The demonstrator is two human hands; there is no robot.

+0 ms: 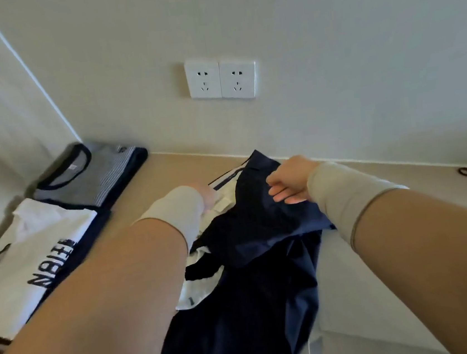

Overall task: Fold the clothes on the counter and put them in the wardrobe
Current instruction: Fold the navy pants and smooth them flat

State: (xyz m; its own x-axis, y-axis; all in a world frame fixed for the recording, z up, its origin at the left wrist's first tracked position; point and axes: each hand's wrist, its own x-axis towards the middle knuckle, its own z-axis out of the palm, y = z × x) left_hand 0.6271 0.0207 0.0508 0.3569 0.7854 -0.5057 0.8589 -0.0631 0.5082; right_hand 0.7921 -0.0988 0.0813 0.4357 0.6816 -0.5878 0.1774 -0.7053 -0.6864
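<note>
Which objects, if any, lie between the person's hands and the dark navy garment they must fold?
Nothing visible does. The right hand already pinches the dark navy garment at its raised upper edge. The left hand, blurred, rests on the white cloth beside the navy fabric. The wardrobe is out of view.
</note>
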